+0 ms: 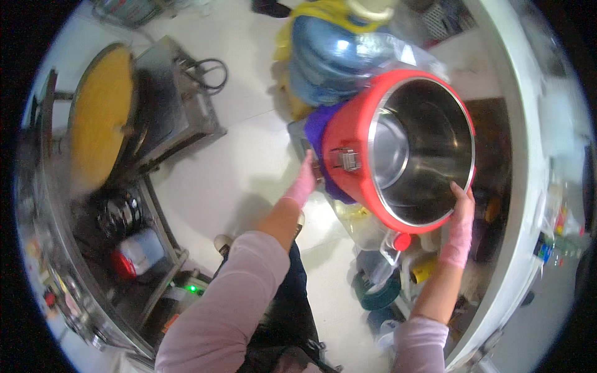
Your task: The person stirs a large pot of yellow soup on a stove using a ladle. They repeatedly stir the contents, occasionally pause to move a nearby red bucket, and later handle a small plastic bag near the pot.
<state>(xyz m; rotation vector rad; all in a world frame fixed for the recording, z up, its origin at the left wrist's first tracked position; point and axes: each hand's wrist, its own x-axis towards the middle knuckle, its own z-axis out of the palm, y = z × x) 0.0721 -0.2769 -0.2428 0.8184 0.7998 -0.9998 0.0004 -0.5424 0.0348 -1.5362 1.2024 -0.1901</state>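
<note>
A large red insulated barrel (347,135) with a bare steel inside and a metal latch on its wall is tipped, its open mouth facing up and to the right. My right hand (461,210), in a pink glove, grips the rim at the lower right. At the barrel's left, near its base, is my left hand (308,179), also gloved in pink; its fingers are partly hidden, so its hold is unclear. Purple cloth or plastic (322,140) shows behind the barrel's lower part.
Blue water jugs (322,60) stand beyond the barrel. At left are a steel appliance (172,107), a round yellow-brown board (102,116) and a shelf with a red-capped container (142,254). A dark green basin (378,291) lies low right, beside the pale counter edge (522,186).
</note>
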